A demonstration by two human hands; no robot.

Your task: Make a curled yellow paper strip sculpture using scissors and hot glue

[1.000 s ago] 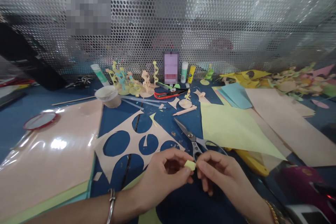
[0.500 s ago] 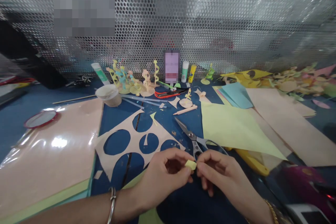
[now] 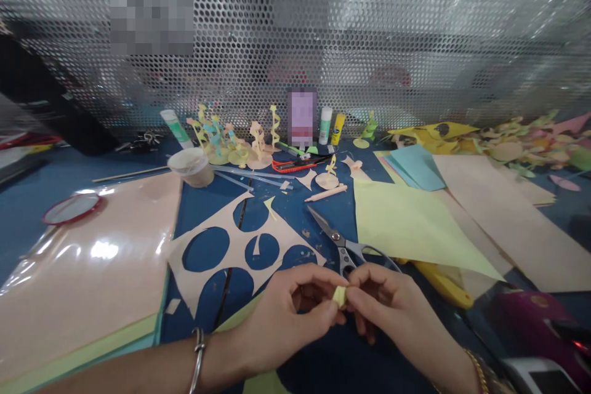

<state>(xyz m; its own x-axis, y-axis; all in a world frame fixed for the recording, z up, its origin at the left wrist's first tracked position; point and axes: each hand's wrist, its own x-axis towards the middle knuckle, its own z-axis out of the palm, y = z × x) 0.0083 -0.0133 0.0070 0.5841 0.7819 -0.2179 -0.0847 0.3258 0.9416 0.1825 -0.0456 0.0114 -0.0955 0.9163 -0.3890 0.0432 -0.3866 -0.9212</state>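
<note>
A small folded piece of pale yellow paper [image 3: 340, 297] is pinched between my two hands at the front middle. My left hand [image 3: 290, 311] grips its left side with thumb and forefinger. On the other side, the thumb and fingers of my right hand [image 3: 399, 305] press against the same piece. Just beyond my hands lie metal scissors [image 3: 338, 239], blades pointing away and to the left, the handles partly hidden by my right hand. A pale pink sheet with round cut-outs [image 3: 237, 246] lies beyond my left hand.
Light yellow paper [image 3: 415, 225] and blue sheets [image 3: 415, 166] lie at right. A plastic-wrapped pack of pink paper [image 3: 92, 283] and a tub [image 3: 191, 169] are at left. Small paper figures [image 3: 217, 138], glue sticks [image 3: 325, 126] and a red cutter [image 3: 295, 165] stand or lie behind.
The yellow paper piece has turned more upright between my fingers and shifted slightly right. My right fingertips have come onto it; before, they were right beside its edge.
</note>
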